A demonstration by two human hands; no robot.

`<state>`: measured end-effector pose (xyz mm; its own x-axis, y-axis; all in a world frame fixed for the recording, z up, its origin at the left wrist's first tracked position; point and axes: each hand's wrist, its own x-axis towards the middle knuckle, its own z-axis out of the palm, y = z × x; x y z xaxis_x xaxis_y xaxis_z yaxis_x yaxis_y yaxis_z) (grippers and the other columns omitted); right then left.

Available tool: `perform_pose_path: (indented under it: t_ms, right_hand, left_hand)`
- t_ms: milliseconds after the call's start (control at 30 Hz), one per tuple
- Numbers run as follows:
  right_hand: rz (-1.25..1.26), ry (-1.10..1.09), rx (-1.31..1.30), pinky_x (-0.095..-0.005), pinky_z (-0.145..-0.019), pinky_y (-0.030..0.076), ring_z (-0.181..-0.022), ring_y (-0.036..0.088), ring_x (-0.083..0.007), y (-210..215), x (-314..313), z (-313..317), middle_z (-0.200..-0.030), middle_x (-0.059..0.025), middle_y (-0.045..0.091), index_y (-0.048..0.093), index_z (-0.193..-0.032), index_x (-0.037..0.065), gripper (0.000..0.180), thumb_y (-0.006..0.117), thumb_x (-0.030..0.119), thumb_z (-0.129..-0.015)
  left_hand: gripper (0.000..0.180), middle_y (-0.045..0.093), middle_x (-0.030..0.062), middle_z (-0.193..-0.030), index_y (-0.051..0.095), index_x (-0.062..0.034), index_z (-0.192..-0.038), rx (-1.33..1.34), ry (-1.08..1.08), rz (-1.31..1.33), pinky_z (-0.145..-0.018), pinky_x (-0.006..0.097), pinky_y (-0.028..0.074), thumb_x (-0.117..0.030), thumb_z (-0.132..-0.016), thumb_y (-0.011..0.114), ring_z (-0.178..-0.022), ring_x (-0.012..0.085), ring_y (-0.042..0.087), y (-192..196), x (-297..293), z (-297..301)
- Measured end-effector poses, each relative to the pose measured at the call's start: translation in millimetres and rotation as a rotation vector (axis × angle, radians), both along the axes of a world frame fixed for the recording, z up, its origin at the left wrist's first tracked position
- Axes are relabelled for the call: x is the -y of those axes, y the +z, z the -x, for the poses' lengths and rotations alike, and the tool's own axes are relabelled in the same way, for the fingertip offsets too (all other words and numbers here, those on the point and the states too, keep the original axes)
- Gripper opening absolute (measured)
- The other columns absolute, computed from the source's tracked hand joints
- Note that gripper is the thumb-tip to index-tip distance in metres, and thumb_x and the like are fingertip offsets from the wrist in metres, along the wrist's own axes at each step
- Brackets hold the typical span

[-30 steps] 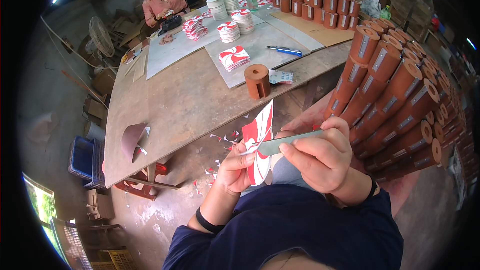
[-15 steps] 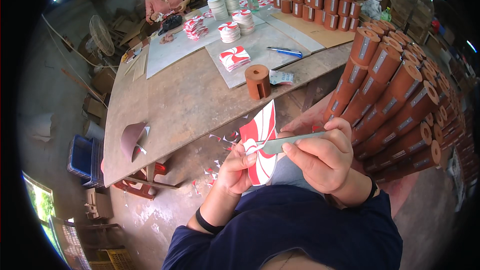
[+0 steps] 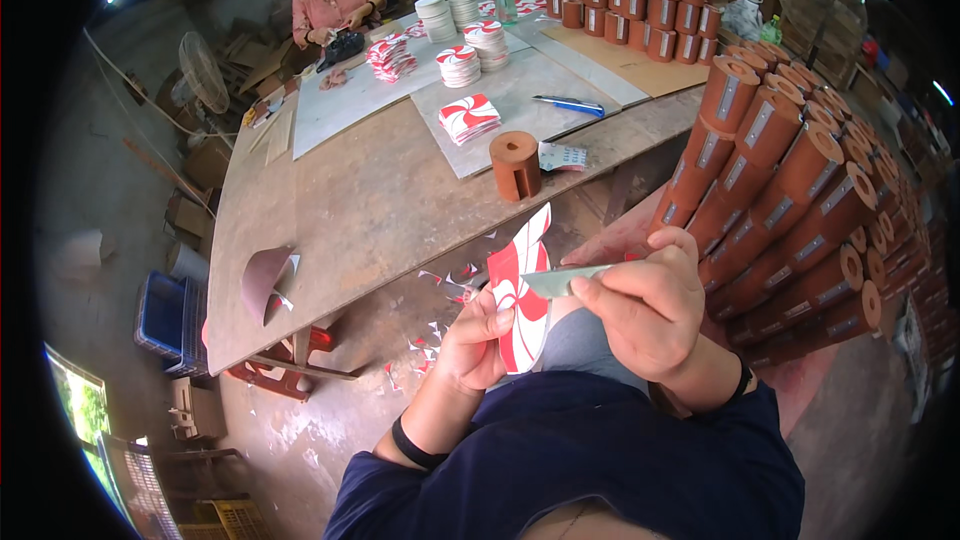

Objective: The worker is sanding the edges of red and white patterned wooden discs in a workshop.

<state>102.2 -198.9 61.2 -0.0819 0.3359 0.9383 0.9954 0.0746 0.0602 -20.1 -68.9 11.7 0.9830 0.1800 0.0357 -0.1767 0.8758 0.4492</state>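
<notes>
Cutter blade set against red-and-white sheet, held over the lap.

The left hand (image 3: 470, 345) pinches the sheet (image 3: 522, 295) at its lower left edge, fingers clamped on it; the sheet's long axis runs up and slightly right. The right hand (image 3: 645, 305) is closed around the cutter (image 3: 562, 281), whose blade points left, crossing the sheet near mid-height. Paper scraps (image 3: 445, 285) lie on the floor just left.

Red-and-white swirl-patterned paper sheet (image 3: 520, 295), grey blade (image 3: 560, 281)

The left hand (image 3: 478, 345) covers the lower edge of the red-and-white paper piece (image 3: 522, 292). The blade's (image 3: 565, 281) rear end is hidden inside the right hand (image 3: 645, 308).
</notes>
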Motion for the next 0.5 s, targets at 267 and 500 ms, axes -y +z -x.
perform_pose_path:
  t_ms: [267,500]
  right_hand:
    - [-0.048,-0.009,0.078,-0.0309,-0.069,0.037,-0.060,0.042,-0.0097,-0.3,1.3,5.4,-0.074,0.0065,0.051,0.066,-0.076,0.011,0.020,0.063,0.012,-0.057]
    - [-0.005,-0.013,0.068,-0.0302,-0.067,0.036,-0.059,0.042,-0.0098,1.6,1.8,0.8,-0.075,0.0059,0.051,0.066,-0.078,0.009,0.021,0.063,0.012,-0.057]
  left_hand:
    - [0.044,0.049,0.0126,-0.076,0.038,0.0017,-0.111,-0.039,0.016,0.023,-0.037,0.024,0.037,-0.004,-0.070,0.055,-0.048,0.0128,0.043,1.4,-0.6,1.2]
    - [0.044,0.047,0.0076,-0.073,0.038,-0.0005,-0.111,-0.037,-0.019,0.006,-0.038,0.025,0.037,-0.005,-0.072,0.056,-0.050,0.0137,0.044,3.5,1.5,0.5]
